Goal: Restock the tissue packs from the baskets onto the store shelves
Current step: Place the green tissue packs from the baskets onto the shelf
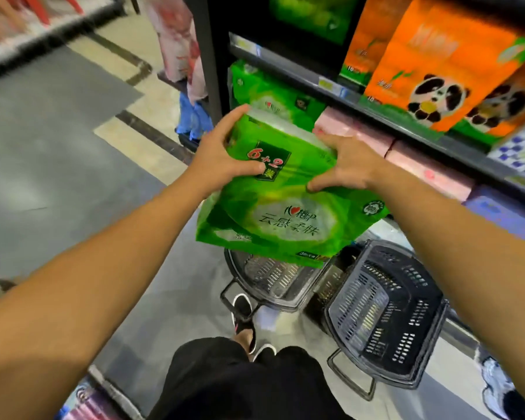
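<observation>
I hold a green tissue pack (285, 207) with a "6+2" label in both hands, in front of the lower shelf. My left hand (222, 156) grips its upper left corner, and my right hand (346, 165) grips its upper right side. The pack hangs tilted above two black plastic baskets on the floor, one (273, 280) right under it and another (385, 313) to its right. Both baskets look bare inside. A matching green pack (270, 89) sits on the shelf just behind the held one.
Pink tissue packs (406, 153) lie on the lower shelf to the right. Orange panda-print packs (437, 74) stand on the shelf above. A black shelf post (206, 56) rises at left. Grey floor (58, 177) stretches left. My foot (243, 319) stands near the baskets.
</observation>
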Motion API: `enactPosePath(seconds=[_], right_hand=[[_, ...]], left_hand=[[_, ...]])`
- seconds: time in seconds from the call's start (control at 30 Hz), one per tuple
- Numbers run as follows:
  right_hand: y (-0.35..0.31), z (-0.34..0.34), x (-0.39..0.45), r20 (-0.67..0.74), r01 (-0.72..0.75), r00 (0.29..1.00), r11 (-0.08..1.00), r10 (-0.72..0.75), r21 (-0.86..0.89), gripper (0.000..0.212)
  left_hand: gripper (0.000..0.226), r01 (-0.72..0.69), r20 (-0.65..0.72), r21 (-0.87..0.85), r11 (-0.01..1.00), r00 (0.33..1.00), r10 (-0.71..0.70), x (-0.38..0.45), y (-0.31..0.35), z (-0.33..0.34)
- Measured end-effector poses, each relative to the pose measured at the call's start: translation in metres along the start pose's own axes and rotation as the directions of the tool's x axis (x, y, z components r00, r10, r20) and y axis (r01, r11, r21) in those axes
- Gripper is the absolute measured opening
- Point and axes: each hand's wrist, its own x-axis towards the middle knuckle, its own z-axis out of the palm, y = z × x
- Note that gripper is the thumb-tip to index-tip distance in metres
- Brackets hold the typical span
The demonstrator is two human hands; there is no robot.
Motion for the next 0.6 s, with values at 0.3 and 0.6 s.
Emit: enactPosePath(seconds=[0.3, 0.6], right_hand=[[-0.005, 0.034, -0.072, -0.370, -0.077, 0.929, 0.971, -0.012, -0.226, 0.109], [-0.046, 0.005, -0.095, -0.570, -0.057, 0.822, 0.993, -0.012, -0.103, 0.101]], left_hand=[[0.097, -0.062, -0.052, -0.077, 0.995, 0.997, 0.058, -0.054, 0.050, -0.030], [0.093, -0.111, -0.161, -0.337, 0.935, 0.985, 0.058, -0.072, 0.058, -0.117]])
